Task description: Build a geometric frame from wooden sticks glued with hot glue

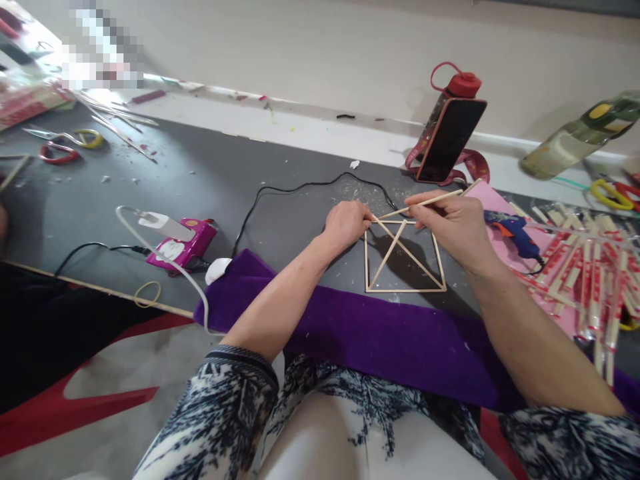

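Frame of thin wooden sticks (pixel 395 241), four-sided with two crossing inner sticks: lies on the grey tabletop (pixel 300 233) before you, between your hands, just beyond the purple cloth (pixel 370 327).

Left hand (pixel 346 223), yours: fingers bunched together at the frame's far left corner; whether they pinch a stick, one cannot tell.

Right hand (pixel 456 223), yours: thumb and fingers pinching a loose stick (pixel 444 197), tilted over the frame's far side, its tip near your left fingertips.

Blue glue gun (pixel 517 235): just beside your right wrist, on pink sheet (pixel 493 200).

Wrapped sticks (pixel 595 273): heaped to your right.

Phone (pixel 451 141): upright before a red-capped bottle (pixel 463 85), beyond your right hand.

Magenta power block (pixel 187 247): to your left, white plug attached.
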{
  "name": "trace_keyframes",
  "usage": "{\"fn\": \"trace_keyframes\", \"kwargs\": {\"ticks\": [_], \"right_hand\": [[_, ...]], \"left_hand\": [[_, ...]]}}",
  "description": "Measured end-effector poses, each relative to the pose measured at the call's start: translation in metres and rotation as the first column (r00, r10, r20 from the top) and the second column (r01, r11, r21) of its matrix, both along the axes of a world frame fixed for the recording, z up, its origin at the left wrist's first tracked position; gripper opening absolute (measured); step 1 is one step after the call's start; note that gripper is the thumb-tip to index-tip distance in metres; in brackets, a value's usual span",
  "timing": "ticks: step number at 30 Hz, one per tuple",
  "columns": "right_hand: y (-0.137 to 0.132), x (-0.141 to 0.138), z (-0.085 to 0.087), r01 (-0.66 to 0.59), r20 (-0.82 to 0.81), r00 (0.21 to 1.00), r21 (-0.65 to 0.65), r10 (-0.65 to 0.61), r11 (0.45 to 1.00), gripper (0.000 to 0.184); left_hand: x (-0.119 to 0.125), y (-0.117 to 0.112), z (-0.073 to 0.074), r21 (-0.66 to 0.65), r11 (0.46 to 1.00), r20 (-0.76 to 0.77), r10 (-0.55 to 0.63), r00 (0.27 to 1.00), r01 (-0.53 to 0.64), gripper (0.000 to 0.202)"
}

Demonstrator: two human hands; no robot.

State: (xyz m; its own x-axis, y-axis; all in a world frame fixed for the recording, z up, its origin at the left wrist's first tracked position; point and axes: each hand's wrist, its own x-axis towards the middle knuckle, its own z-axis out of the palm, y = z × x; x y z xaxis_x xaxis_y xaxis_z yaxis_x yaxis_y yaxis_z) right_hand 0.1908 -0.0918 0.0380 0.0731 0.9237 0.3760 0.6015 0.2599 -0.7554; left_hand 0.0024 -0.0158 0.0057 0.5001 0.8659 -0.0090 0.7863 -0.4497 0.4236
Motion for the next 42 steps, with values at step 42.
{"fn": "trace_keyframes", "kwargs": {"ticks": [42], "right_hand": [[0.012, -0.008, -0.015, -0.005, -0.065, 0.998, -0.047, 0.002, 0.999, 0.017]], "left_hand": [[-0.004, 0.008, -0.009, -0.013, 0.999, 0.051, 0.054, 0.997, -0.053, 0.025]]}}
